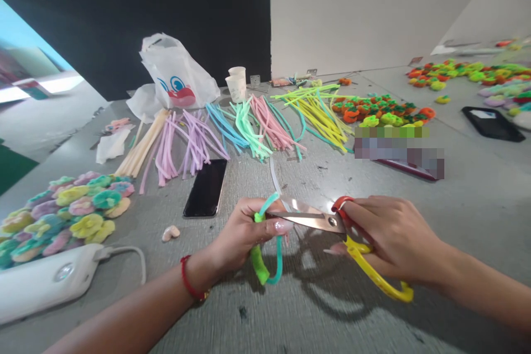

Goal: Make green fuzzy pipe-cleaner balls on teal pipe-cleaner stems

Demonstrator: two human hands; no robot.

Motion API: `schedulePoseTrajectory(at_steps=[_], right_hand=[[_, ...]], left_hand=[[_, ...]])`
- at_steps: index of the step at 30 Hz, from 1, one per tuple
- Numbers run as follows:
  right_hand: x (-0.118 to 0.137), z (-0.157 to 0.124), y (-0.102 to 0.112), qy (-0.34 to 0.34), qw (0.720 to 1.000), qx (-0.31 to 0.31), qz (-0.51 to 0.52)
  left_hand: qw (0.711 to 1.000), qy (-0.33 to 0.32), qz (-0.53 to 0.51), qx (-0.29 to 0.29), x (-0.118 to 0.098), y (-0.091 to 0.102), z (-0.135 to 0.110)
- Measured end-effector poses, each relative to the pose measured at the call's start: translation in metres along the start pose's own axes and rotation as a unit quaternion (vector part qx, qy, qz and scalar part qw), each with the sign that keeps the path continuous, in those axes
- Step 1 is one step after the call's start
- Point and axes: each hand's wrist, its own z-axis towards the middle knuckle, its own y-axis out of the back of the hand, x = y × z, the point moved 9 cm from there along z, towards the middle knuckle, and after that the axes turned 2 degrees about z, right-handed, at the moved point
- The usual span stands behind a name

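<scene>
Between the thumb and fingers of my left hand point(244, 232) is a bent fuzzy pipe cleaner piece, with a bright green part point(259, 266) and a thinner teal part point(279, 260) looping below the fingers. A short teal end sticks up above the thumb. My right hand point(394, 232) grips scissors point(317, 221) with one red and one yellow handle. The scissor blades are spread apart and point left, lying right by my left fingertips and the teal strand. I cannot tell whether the blades touch the strand.
Bundles of coloured pipe cleaners point(240, 124) lie across the back, near a white plastic bag point(178, 74) and paper cups point(237, 84). A black phone point(205, 188), a white power bank point(50, 282) and fuzzy flowers point(85, 207) sit left. Orange-green pieces point(377, 108) lie right.
</scene>
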Motion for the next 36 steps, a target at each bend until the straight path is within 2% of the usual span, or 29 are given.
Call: schedulePoseTrajectory(at_steps=[4, 7, 15, 21, 28, 36], right_hand=[[0.001, -0.002, 0.007, 0.019, 0.998, -0.049, -0.026], [-0.003, -0.003, 0.010, 0.010, 0.997, -0.069, -0.039], [-0.013, 0.000, -0.012, -0.041, 0.999, 0.029, 0.013], [-0.014, 0.001, -0.012, -0.045, 0.998, 0.038, 0.015], [-0.020, 0.000, -0.009, -0.061, 0.998, 0.006, 0.002], [-0.013, 0.000, 0.014, -0.032, 0.996, -0.083, -0.009]], left_hand=[[0.999, 0.002, -0.047, 0.012, -0.002, -0.004, -0.001], [0.999, -0.007, -0.048, 0.012, -0.005, -0.005, -0.001], [0.998, -0.007, -0.060, 0.007, -0.004, -0.006, 0.000], [0.994, -0.002, -0.105, 0.008, 0.000, -0.006, 0.000], [0.993, 0.010, -0.115, 0.007, 0.002, -0.006, -0.001], [0.997, 0.016, -0.077, 0.017, 0.004, -0.012, -0.001]])
